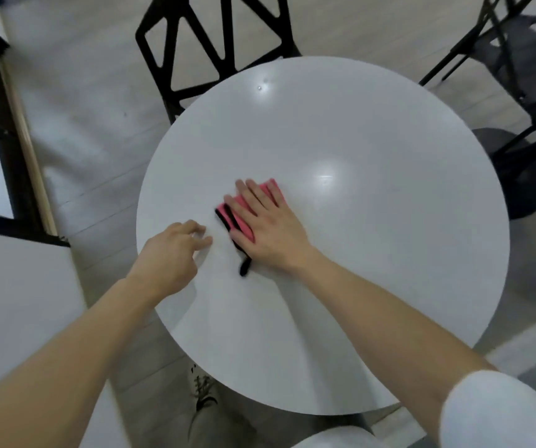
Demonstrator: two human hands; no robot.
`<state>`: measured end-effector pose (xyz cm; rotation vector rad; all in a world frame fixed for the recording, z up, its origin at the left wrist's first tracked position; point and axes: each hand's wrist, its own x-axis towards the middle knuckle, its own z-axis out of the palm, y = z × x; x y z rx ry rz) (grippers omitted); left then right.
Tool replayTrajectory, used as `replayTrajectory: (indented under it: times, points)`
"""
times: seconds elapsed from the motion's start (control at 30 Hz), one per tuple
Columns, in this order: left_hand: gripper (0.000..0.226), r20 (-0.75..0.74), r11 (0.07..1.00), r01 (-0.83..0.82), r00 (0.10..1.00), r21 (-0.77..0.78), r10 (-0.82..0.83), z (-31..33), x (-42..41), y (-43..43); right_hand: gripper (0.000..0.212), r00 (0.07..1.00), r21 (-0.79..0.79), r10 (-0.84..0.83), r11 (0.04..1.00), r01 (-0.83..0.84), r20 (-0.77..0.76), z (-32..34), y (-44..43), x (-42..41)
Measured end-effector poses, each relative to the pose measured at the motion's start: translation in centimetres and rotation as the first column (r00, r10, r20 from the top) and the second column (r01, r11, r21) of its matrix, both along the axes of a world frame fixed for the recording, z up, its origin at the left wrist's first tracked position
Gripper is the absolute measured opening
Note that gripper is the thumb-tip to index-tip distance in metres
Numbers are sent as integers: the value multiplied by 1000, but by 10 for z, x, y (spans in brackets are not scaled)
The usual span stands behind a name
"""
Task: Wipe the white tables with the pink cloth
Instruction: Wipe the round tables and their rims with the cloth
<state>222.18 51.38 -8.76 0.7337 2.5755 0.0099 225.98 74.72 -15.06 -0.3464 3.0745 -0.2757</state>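
Note:
A round white table [373,253] fills the middle of the head view. A pink cloth [242,218] with a black edge and a black loop lies left of the table's centre. My right hand [266,227] lies flat on the cloth with straight, spread fingers and covers most of it. My left hand [171,253] hovers or rests at the table's left edge, a little left of the cloth, its fingers loosely curled and holding nothing.
A black chair [215,37] stands behind the table. Another black chair and a round black table base [525,176] are at the right. A second white table [18,302] with a black frame is at the left. My shoe [203,389] shows below the table.

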Motion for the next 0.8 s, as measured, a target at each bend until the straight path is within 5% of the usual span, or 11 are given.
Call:
replayTrajectory:
  times: [0.13, 0.33, 0.67, 0.8]
  points:
    - [45, -26, 995, 94, 995, -22, -95, 16, -12, 8, 73, 987, 31, -157, 987, 158, -12, 0, 79, 72]
    - [10, -124, 991, 106, 988, 77, -96, 25, -49, 30, 76, 817, 78, -574, 818, 570, 51, 2, 147, 75]
    - [18, -263, 891, 345, 926, 296, -271, 2, -225, 53, 87, 199, 46, -979, 201, 979, 34, -3, 159, -140]
    - [15, -265, 850, 452, 884, 272, -386, 1, -283, 27, 82, 312, 48, -950, 313, 949, 14, 1, 82, -260]
